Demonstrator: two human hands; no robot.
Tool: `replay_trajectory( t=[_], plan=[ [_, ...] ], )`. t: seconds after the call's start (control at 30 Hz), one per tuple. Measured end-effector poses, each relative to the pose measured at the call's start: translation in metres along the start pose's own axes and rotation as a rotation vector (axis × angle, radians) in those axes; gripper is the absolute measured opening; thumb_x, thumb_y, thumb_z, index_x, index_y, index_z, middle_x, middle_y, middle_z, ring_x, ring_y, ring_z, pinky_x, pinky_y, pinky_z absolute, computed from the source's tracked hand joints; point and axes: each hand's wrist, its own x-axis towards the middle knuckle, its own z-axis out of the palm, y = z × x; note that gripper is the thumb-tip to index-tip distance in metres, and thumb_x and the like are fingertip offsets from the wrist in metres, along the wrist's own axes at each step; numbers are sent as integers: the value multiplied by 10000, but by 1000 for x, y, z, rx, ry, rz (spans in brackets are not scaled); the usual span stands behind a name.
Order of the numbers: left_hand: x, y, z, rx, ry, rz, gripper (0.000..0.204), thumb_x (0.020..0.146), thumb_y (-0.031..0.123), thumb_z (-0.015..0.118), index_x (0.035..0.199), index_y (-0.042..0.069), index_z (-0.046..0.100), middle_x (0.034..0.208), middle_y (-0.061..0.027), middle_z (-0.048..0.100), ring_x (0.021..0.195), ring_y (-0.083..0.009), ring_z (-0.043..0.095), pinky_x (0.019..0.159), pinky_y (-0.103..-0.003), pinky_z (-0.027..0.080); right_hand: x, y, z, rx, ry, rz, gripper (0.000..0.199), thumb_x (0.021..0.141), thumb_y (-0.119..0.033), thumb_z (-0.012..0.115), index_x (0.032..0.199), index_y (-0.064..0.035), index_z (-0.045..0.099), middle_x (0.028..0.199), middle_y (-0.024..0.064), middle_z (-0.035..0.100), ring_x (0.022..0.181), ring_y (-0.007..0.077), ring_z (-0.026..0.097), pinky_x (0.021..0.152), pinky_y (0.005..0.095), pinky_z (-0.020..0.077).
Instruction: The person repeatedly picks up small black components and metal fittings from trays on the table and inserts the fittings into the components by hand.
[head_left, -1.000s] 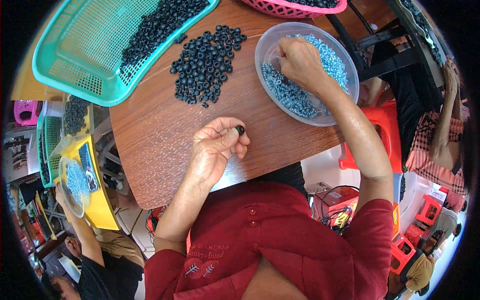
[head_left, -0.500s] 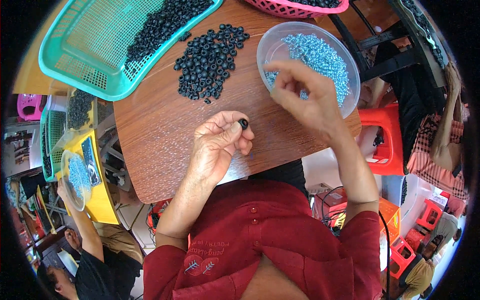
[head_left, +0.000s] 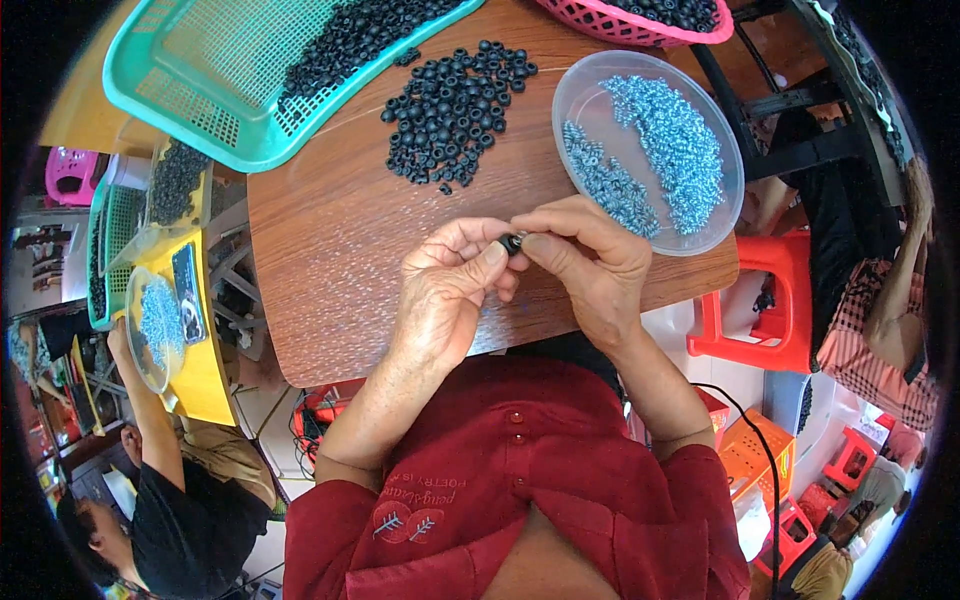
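My left hand (head_left: pixel 452 290) and my right hand (head_left: pixel 588 262) meet over the near edge of a brown wooden table (head_left: pixel 330 250). Between their fingertips sits a small black rubber ring (head_left: pixel 512 243), pinched from both sides. Whether the right fingers also hold a small silver part is hidden. A loose heap of black rings (head_left: pixel 450 110) lies on the table beyond the hands. To the right of it stands a clear plastic bowl (head_left: pixel 590 95) with several small blue-silver metal parts (head_left: pixel 670 150).
A teal mesh basket (head_left: pixel 200 90) with more black rings sits at the far left, a pink basket (head_left: pixel 640 25) at the far edge. Red stools (head_left: pixel 760 300) stand to the right. Another person (head_left: pixel 160 490) works at a yellow table (head_left: pixel 200 350) on the left.
My right hand left the clear bowl and came back toward me to join the left hand at the black ring. The left hand stayed near the table's front edge.
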Motion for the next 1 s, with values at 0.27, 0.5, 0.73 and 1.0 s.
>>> replay_trajectory(
  t=[0.27, 0.5, 0.73, 1.0],
  plan=[
    [-4, 2, -6, -3, 25, 23, 176, 871, 20, 600, 1036, -39, 587, 861, -104, 648, 718, -146, 605, 624, -268, 476, -3, 4, 11, -443, 31, -367, 251, 708, 35, 651, 940, -41, 709, 812, 75, 604, 765, 202, 563, 662, 299, 458],
    [-5, 3, -11, -46, 109, 20, 176, 877, 36, 600, 1037, -37, 594, 863, -89, 646, 704, -141, 597, 621, -263, 477, -12, 14, 25, -766, 19, -639, 398, 638, 8, 615, 1028, -51, 669, 858, 66, 590, 741, 250, 526, 630, 333, 439],
    [-13, 7, -36, 35, 112, 60, 194, 891, 62, 593, 1062, -28, 587, 874, -115, 654, 688, -129, 595, 616, -254, 483, 5, 19, 26, -643, -98, -444, 283, 693, 7, 623, 970, -42, 657, 860, 109, 603, 753, 287, 542, 639, 368, 448],
    [-14, 16, -53, -27, 138, 127, 191, 884, 66, 602, 1043, -39, 585, 863, -134, 654, 663, -144, 592, 600, -249, 476, 41, 51, 60, -976, -38, -464, 139, 723, -28, 660, 859, -47, 639, 803, 85, 567, 758, 285, 534, 618, 386, 442]
  ],
)
